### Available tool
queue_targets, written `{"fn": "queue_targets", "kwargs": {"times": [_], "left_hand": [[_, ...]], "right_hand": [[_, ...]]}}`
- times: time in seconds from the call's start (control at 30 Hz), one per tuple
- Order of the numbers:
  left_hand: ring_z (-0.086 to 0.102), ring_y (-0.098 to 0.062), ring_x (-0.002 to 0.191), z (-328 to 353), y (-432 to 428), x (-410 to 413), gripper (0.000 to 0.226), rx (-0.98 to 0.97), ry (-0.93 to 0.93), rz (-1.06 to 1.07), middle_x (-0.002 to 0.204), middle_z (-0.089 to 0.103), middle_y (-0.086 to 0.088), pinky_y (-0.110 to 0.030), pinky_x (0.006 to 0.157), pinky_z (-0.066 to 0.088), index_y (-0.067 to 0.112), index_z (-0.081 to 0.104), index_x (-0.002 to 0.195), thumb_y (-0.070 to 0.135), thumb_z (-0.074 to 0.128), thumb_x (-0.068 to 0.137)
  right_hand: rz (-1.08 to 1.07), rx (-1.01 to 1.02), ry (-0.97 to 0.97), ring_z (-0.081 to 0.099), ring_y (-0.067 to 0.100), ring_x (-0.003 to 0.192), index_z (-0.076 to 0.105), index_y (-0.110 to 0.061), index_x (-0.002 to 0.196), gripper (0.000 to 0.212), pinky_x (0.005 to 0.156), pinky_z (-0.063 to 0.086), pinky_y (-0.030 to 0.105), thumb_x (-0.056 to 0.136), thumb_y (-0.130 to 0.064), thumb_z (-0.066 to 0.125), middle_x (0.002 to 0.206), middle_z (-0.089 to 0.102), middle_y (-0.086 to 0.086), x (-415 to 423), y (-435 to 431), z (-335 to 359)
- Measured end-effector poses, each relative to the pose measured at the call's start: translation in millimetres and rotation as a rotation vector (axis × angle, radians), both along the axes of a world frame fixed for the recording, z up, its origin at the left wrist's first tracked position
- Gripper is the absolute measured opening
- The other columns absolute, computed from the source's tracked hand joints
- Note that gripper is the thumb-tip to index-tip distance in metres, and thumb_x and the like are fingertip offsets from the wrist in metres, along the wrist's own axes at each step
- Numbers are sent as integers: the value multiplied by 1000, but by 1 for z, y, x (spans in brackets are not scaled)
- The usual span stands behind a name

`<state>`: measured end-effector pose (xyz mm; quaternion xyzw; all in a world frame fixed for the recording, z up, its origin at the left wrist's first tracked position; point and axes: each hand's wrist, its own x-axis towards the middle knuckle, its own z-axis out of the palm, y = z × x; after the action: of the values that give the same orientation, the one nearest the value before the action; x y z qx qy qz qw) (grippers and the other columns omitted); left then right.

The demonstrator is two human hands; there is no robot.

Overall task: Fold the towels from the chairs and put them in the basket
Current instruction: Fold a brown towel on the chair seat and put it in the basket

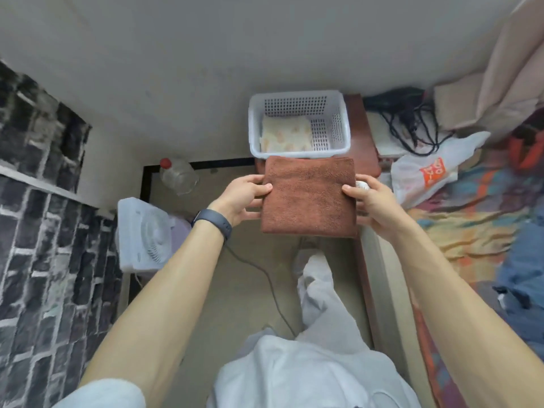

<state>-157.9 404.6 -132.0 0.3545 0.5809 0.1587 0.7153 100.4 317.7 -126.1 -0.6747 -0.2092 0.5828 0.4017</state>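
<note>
A brown towel (309,197), folded into a flat square, is held level in the air just in front of the white perforated basket (343,125). My left hand (241,198) grips its left edge, thumb on top. My right hand (372,203) grips its right edge the same way. Inside the basket lies a folded cream towel with a pale orange pattern (287,135). The basket stands on a dark red wooden surface (365,142). No chairs are in view.
A white box fan (144,235) stands on the floor at the left, its cord trailing across the floor. A clear bottle with a red cap (178,176) lies behind it. A bed with a colourful sheet (477,219), a plastic bag (426,172) and black cables (412,119) fill the right side.
</note>
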Motion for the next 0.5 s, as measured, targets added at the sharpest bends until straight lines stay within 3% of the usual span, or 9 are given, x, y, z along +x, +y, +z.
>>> {"fn": "queue_targets", "kwargs": {"times": [0.17, 0.3, 0.4, 0.5], "left_hand": [[73, -18, 93, -30, 106, 36, 26, -16, 96, 43, 107, 75, 0, -37, 74, 57, 22, 63, 123, 15, 56, 99], [67, -13, 84, -53, 173, 63, 22, -41, 183, 108, 100, 70, 2, -34, 67, 54, 29, 62, 103, 10, 50, 101], [67, -13, 85, -72, 219, 77, 27, -48, 218, 129, 105, 69, 0, -28, 57, 55, 21, 62, 121, 9, 47, 101], [66, -14, 87, -96, 257, 84, 36, -49, 252, 154, 107, 68, -1, -31, 67, 55, 18, 58, 131, 6, 46, 100]], "right_hand": [[74, -79, -22, 73, 19, 89, 65, -25, 116, 22, 69, 58, 38, 95, -18, 66, 103, 74, -2, 35, 121, -36], [97, -138, -41, 73, 20, 97, 64, -25, 120, 26, 77, 61, 44, 95, -19, 66, 110, 73, 0, 52, 203, -65], [98, -177, -45, 70, 14, 94, 63, -27, 119, 25, 70, 58, 34, 96, -19, 65, 108, 71, -5, 60, 254, -84], [78, -243, 3, 68, 15, 99, 61, -27, 123, 26, 78, 58, 41, 99, -18, 60, 109, 70, -5, 64, 291, -111]]}}
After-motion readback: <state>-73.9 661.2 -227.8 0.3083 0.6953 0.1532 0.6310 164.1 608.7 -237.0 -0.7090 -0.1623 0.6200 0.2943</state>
